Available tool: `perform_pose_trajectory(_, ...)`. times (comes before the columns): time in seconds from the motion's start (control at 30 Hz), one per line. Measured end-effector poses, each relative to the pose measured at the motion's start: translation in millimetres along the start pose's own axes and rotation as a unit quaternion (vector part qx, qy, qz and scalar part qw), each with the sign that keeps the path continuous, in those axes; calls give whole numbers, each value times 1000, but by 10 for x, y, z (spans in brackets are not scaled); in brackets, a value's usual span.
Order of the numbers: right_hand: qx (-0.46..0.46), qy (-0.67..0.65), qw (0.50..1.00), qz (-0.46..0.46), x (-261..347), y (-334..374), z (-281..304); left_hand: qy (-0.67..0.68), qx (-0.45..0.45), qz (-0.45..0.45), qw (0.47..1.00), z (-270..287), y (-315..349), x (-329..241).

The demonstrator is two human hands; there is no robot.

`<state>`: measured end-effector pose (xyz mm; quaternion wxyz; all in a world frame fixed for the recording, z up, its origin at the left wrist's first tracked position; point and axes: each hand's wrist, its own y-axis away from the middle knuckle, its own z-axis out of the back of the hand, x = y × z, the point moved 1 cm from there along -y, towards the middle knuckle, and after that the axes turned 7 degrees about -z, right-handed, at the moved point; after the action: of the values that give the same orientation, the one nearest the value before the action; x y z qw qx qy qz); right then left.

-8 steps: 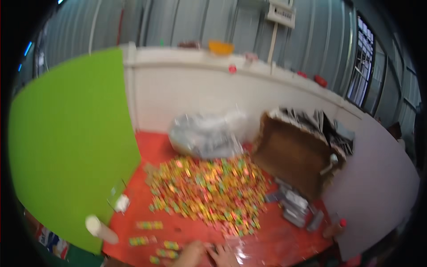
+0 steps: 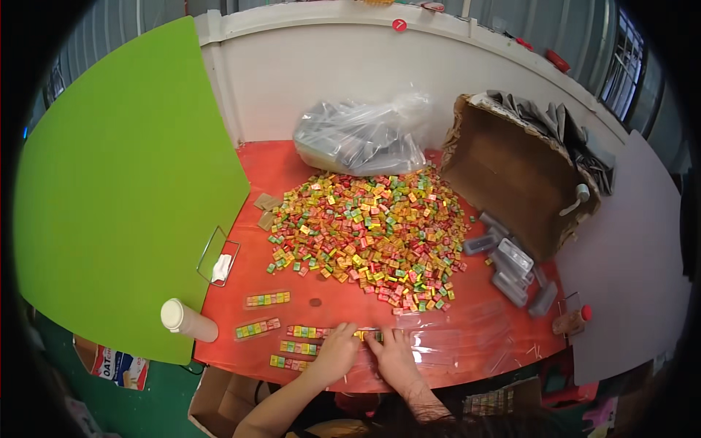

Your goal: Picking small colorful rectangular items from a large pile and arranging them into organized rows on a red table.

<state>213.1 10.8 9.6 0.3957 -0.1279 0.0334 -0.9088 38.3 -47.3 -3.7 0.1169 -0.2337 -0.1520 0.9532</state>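
Observation:
A short row of small wrapped candies lies at the front of the table, between my two hands. My left hand is closed at the row's left end, its fingertips down on the pieces. From the other side, my right hand pinches the right end with thumb and fingers. My fingers partly cover the row. Left of my hands lie more lined-up candy rows, yellow, green and pink. Beyond them spreads a big loose pile of the same candies.
Clear plastic trays or sheets lie right of my hands. Farther right are several clear plastic boxes and a tipped cardboard box. A clear bag stands behind the pile. A white bottle stands at left, near a green panel.
My view has tilted down, so the table and hands sit higher in the picture. The blur has cleared. Both hands remain together at the table's front.

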Motion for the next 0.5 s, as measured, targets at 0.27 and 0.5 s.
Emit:
perform_pose_trajectory(0.27,-130,-173,974,-66,-329,16,142,-21,-1,9,1000,24,-46,-68)
perform_pose_trajectory(0.5,-183,-151,965,-113,-562,-233,116,77,-81,30,993,20,-392,25)
